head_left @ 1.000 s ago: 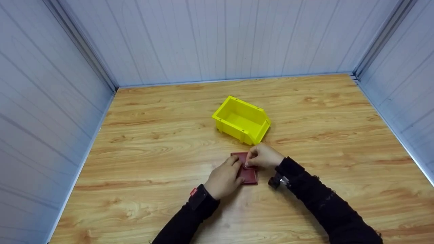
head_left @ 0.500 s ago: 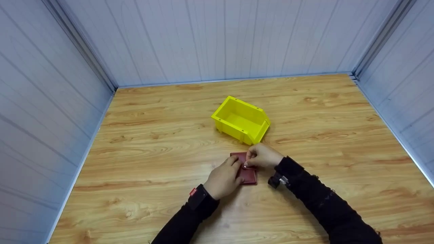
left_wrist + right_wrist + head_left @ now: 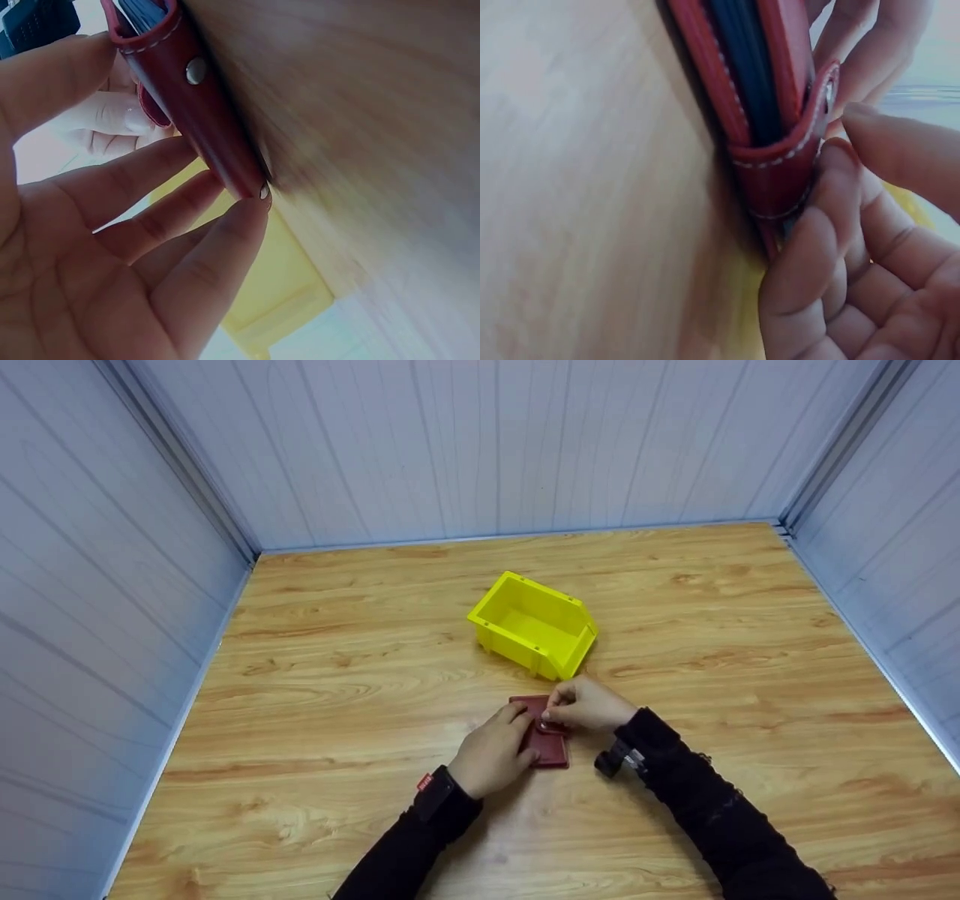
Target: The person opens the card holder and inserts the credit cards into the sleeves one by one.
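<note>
A dark red leather card wallet (image 3: 550,751) lies on the table between both hands. My left hand (image 3: 489,751) holds it from the left, with fingertips on its far part and the thumb on the near part. White stitching and a round metal snap (image 3: 196,70) show on its edge in the left wrist view. My right hand (image 3: 591,706) pinches at the wallet's short strap (image 3: 774,176), thumb and index finger at its snap end. Dark card sleeves (image 3: 742,67) fill the inside, seen from the right wrist. The strap's tip is partly behind the fingers.
Just beyond the hands stands a yellow open-front bin (image 3: 536,622), its sloped front towards the right hand. The wood-grain table (image 3: 337,660) is bordered by pale panel walls (image 3: 480,450) at the back and both sides.
My right fingertips have lifted slightly up and away, so more of the strap and its snap shows. The left hand and the wallet stay almost where they were.
</note>
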`<state>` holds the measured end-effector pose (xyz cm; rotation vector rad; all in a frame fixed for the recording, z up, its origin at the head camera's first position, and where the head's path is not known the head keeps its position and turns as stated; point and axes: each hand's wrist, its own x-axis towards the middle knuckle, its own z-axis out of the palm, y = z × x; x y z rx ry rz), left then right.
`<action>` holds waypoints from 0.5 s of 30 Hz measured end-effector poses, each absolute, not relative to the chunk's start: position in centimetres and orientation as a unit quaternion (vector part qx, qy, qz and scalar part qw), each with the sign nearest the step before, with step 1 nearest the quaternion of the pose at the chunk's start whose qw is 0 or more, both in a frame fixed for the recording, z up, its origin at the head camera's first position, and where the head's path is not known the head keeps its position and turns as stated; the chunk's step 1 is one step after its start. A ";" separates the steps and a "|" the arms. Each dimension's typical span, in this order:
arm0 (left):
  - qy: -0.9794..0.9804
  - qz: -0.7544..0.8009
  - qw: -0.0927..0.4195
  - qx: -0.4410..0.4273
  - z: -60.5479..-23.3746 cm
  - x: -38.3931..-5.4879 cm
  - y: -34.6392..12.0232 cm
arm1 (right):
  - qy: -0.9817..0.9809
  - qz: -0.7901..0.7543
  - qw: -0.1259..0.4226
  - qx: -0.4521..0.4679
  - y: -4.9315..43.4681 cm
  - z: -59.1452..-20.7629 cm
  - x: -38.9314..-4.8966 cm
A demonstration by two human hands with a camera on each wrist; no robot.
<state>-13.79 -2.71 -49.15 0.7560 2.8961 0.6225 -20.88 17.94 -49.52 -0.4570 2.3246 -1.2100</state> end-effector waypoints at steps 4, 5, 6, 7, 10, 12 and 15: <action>0.948 0.209 0.042 0.236 -49.1 -13.9 -2.8 | 0.862 -0.431 0.218 -0.154 18.3 -49.1 -20.9; 0.949 0.212 0.041 0.232 -49.1 -14.0 -2.9 | 0.866 -0.429 0.208 -0.150 18.4 -49.0 -20.9; 0.949 0.216 0.041 0.227 -49.1 -14.0 -3.0 | 0.870 -0.428 0.199 -0.146 18.6 -48.8 -20.8; 0.949 0.218 0.041 0.223 -49.0 -14.1 -3.1 | 0.873 -0.428 0.189 -0.142 18.7 -48.7 -20.8; 0.949 0.230 0.037 0.210 -48.7 -14.3 -3.6 | 0.876 -0.436 0.158 -0.131 19.4 -48.3 -20.8; 0.949 0.238 0.031 0.203 -48.5 -14.5 -4.1 | 0.877 -0.444 0.136 -0.125 19.8 -48.0 -20.9; 0.951 0.241 0.011 0.191 -48.1 -14.9 -4.9 | 0.881 -0.450 0.087 -0.119 20.5 -47.5 -21.1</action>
